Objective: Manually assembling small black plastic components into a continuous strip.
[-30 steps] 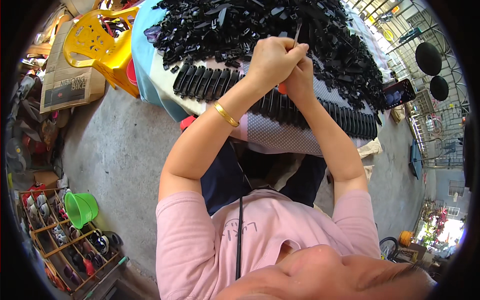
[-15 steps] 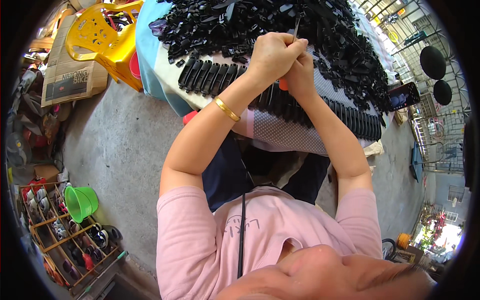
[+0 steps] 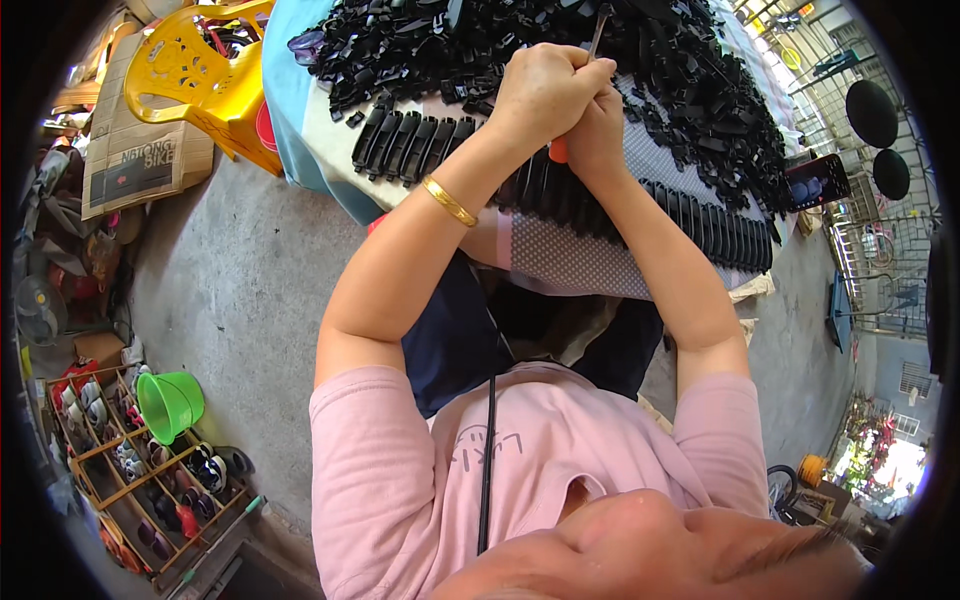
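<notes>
Both my hands are together above the front part of a cloth-covered table (image 3: 570, 265). My right hand (image 3: 597, 135) is closed around a screwdriver (image 3: 558, 150) with an orange handle; its thin metal shaft points away from me, past my fingers. My left hand (image 3: 543, 92) is closed against the right one, and what its fingers hold is hidden. Beyond them spreads a large heap of small black plastic parts (image 3: 420, 50). Curved black plastic pieces stand side by side in a long row (image 3: 715, 230) along the near edge, partly covered by my forearms.
A phone (image 3: 820, 183) stands at the table's right edge. To the left are a yellow plastic chair (image 3: 200, 75) and a cardboard box (image 3: 140, 165). A green bucket (image 3: 170, 405) stands by a shoe rack (image 3: 105, 450) at the lower left.
My hands stay joined around the same spot, with only a slight shift. The whole view has tilted a little; the screwdriver is still in my grip.
</notes>
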Available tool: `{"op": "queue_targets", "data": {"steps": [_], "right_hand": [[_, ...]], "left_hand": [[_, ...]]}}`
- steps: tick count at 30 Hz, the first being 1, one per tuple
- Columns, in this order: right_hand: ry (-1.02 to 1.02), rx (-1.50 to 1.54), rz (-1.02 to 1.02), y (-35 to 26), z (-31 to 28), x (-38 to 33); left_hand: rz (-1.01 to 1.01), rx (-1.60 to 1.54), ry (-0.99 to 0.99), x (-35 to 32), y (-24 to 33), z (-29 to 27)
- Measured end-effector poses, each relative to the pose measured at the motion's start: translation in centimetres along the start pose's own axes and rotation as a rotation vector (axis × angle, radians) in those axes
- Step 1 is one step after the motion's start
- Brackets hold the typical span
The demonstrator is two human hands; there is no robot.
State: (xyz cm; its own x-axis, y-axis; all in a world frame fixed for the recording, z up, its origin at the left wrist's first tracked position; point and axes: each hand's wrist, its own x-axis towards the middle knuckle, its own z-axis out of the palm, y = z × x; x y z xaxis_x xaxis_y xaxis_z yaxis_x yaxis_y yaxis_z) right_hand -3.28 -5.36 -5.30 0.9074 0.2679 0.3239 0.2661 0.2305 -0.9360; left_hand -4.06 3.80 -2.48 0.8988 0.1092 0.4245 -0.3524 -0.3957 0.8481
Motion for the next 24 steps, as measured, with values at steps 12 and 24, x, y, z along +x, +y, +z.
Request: {"op": "queue_targets", "data": {"steps": [12, 24], "right_hand": [[0.037, -0.094, -0.071, 1.4, 0.8, 0.8], [-0.08, -0.05, -0.047, 0.0, 3.9, 0.9]], "left_hand": [[0.053, -0.121, 0.074, 0.1, -0.7, -1.1], [-0.049, -0.357, 0.037, -0.8, -0.3, -3.6]]}}
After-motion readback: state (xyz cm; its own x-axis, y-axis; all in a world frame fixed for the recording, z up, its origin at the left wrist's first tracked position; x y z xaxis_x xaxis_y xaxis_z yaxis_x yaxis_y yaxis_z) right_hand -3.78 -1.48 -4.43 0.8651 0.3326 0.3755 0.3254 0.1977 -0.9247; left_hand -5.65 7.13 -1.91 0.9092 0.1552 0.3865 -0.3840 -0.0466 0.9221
